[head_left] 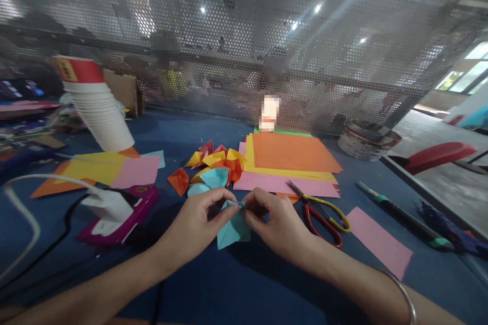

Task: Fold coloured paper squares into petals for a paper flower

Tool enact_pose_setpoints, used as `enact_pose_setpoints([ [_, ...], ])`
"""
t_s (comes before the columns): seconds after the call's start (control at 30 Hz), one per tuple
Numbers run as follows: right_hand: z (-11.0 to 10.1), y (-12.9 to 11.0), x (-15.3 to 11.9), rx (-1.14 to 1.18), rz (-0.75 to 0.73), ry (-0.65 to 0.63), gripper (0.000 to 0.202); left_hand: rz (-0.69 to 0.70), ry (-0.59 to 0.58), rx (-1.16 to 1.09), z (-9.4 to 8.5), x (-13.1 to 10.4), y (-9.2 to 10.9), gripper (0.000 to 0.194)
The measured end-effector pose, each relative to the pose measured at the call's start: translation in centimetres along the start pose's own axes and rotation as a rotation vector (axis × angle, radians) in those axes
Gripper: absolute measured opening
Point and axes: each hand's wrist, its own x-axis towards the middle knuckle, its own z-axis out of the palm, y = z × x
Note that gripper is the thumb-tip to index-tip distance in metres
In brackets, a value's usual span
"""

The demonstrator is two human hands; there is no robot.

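Observation:
Between my two hands is a light blue sheet of folded paper (233,231), pinched along its top edge and hanging down above the blue table. My left hand (196,216) grips its upper left side with thumb and forefinger. On the other side, my right hand (276,218) pinches the top right corner, its fingertips close to the left ones. Just beyond my hands lies a pile of folded paper pieces (217,160) in orange, yellow, red and light blue. Scissors (322,213) with one red and one yellow handle lie beside my right hand.
Behind the pile sits a stack of coloured paper (297,152). A pink sheet (381,238) and a soldering-iron-like tool (404,216) lie right. Left are a purple power strip (143,208) with a white plug, loose sheets (99,167) and leaning paper cups (97,106). A perforated metal screen (229,51) stands behind.

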Motion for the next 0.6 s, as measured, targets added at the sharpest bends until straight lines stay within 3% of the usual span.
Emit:
enact_pose_setpoints([
  [0.27,-0.21,-0.2,0.15,-0.005,0.135,-0.027,0.004,-0.013,0.084,-0.063,-0.36,0.22,-0.34,0.022],
  [0.37,-0.32,-0.2,0.17,-0.022,0.132,-0.011,0.013,-0.014,0.08,-0.072,-0.46,0.33,-0.25,0.021],
  [0.6,-0.4,-0.12,0.18,-0.018,0.094,-0.003,0.01,0.0,0.059,-0.095,-0.29,0.36,-0.09,0.019],
])
